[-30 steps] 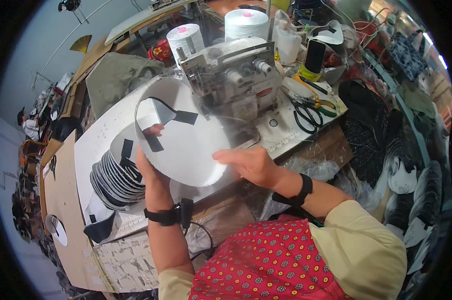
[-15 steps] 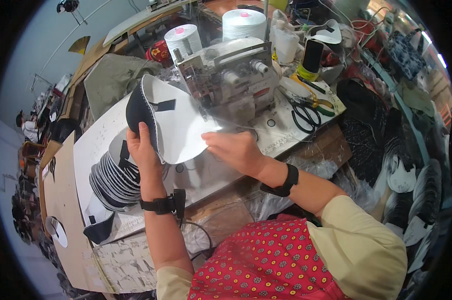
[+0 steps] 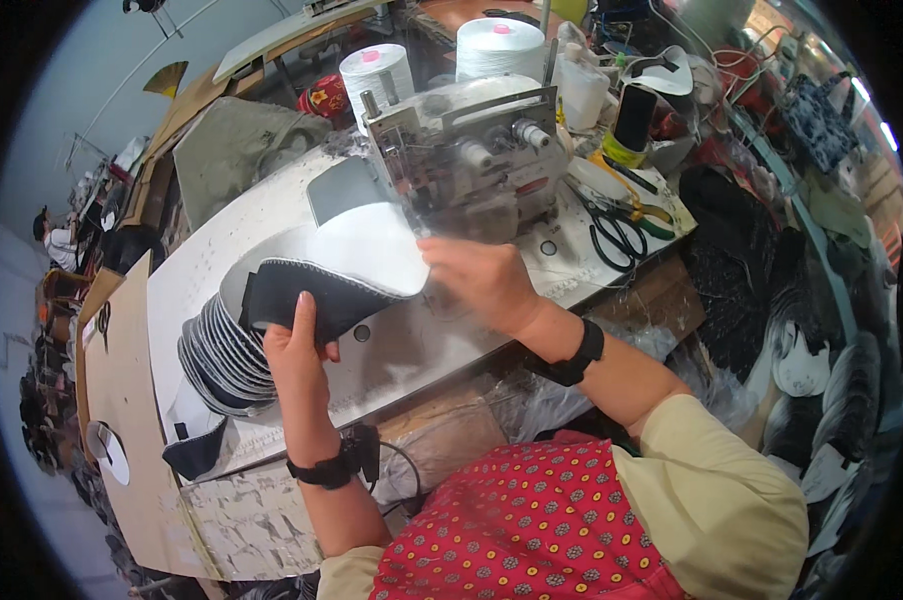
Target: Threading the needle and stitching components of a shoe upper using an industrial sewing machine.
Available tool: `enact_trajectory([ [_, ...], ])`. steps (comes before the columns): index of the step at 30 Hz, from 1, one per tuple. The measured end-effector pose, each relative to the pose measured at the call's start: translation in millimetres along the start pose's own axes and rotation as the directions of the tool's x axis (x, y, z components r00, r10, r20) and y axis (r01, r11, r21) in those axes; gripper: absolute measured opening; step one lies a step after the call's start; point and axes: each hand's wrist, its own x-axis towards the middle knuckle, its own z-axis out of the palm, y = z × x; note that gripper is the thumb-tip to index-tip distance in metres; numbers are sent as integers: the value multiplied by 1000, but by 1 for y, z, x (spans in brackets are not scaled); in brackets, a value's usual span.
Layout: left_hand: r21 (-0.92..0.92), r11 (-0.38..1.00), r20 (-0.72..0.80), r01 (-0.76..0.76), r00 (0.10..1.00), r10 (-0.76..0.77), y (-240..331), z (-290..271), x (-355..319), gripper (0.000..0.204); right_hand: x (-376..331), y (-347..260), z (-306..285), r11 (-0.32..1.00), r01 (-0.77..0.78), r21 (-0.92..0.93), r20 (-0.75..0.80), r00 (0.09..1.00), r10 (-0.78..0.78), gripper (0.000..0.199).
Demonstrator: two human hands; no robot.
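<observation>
Fabric piece (image 3: pixel 341 291): left hand (image 3: pixel 297 345) grasping, right hand (image 3: pixel 486 285) pinching; dark-side rim stitched, remainder unclear. Stack (image 3: pixel 214 355): seemingly stitched, beside left hand.

Tube light (image 3: pixel 888 137) glows upper right; white panel (image 3: pixel 373 242) glares; edges bend.
</observation>
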Motion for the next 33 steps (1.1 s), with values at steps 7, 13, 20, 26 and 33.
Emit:
enact_trajectory([
  [7,36,998,280,56,958,-63,5,8,-37,48,1,1,-2,1000,-20,6,18,1000,20,20],
  [13,305,930,510,-203,860,21,-12,28,-45,39,1,0,-6,999,-44,27,45,998,43,23],
  [20,-82,973,380,-215,896,230,-24,33,-34,20,-11,-11,-22,972,-195,134,6,981,196,25],
  [26,230,960,-403,-160,882,244,-22,26,29,83,-49,-32,-33,837,-494,236,229,865,446,9],
  [33,552,-187,797,-813,448,404,41,5,76,46,-62,-34,-46,877,-449,173,370,855,364,9],
])
